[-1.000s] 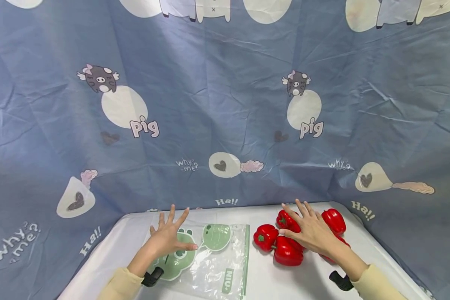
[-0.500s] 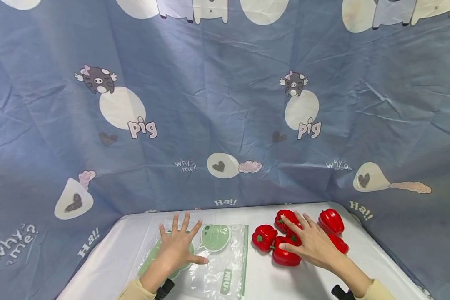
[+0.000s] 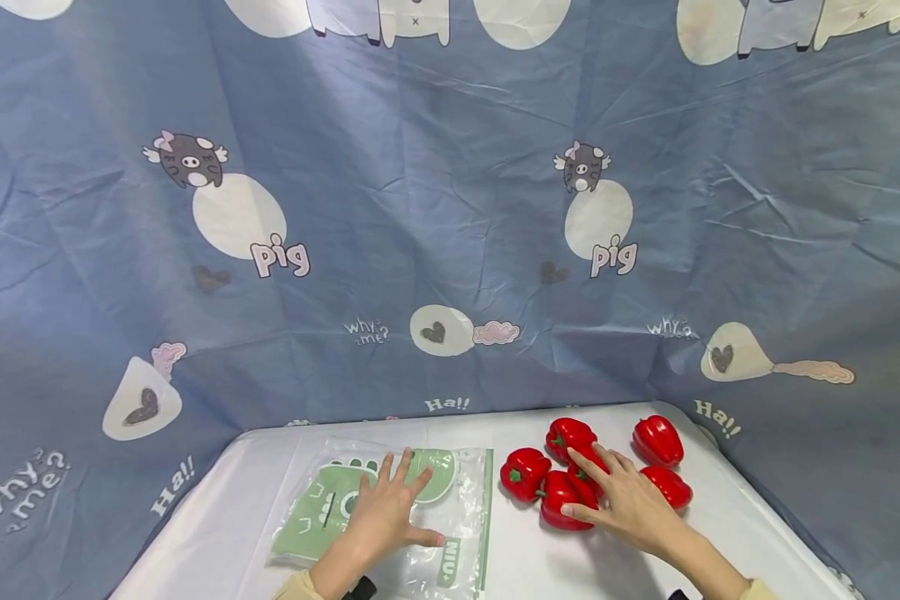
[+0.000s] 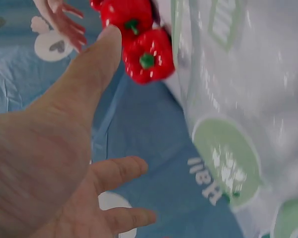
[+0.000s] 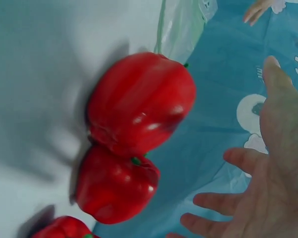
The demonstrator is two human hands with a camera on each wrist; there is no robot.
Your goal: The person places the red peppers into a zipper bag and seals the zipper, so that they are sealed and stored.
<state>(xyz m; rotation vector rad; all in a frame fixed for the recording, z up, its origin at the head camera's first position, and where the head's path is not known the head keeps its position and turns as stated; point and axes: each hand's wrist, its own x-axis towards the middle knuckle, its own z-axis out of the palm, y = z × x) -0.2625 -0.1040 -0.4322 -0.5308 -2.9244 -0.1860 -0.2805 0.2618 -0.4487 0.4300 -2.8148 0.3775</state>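
A clear zip bag point(image 3: 461, 500) with green frog print lies flat on the white table point(image 3: 232, 492). My left hand point(image 3: 392, 510) is spread over its middle, fingers straight, holding nothing. In the left wrist view the left hand point(image 4: 54, 148) is apart from the bag point(image 4: 238, 99). Several red bell peppers point(image 3: 525, 473) sit clustered at the right. My right hand point(image 3: 617, 493) reaches over the nearest ones, fingers straight. In the right wrist view the right hand point(image 5: 275, 168) is just beside a pepper point(image 5: 139, 101), not gripping it.
A blue cartoon-print cloth point(image 3: 450, 250) hangs behind the table and wraps both sides. Two peppers point(image 3: 658, 439) lie close to the table's right edge. Bare white surface shows between the bag and the peppers and along the left.
Both hands have drawn back toward me and lower. The left hand has shifted right across the bag. The right hand has slid from the far peppers to the near ones.
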